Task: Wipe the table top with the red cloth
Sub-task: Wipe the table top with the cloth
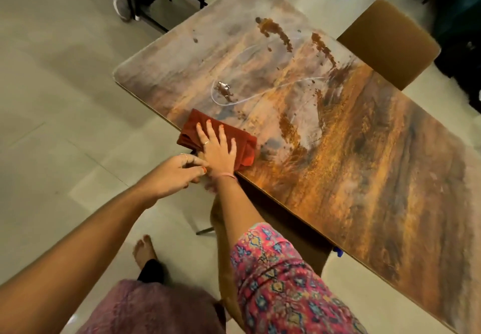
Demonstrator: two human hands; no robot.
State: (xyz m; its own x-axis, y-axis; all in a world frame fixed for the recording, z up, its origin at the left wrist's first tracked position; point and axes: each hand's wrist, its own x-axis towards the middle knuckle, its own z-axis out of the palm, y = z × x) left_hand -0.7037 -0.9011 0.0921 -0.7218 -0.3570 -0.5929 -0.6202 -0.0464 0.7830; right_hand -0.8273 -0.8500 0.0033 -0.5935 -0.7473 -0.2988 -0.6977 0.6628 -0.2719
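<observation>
The red cloth (229,137) lies folded at the near left edge of the table top (351,156), partly hanging over it. My right hand (217,148) presses flat on the cloth with fingers spread. My left hand (179,171) sits just below the table edge beside the right wrist, fingers curled; what they hold is hidden. Brown spills and crumbs (276,33) streak the far and middle parts of the table, with wet wipe arcs (260,94) between them.
A brown chair (390,42) stands at the far right side of the table. Black chair legs and someone's shoe (121,3) are at the top left. My bare foot (143,251) is on the tiled floor.
</observation>
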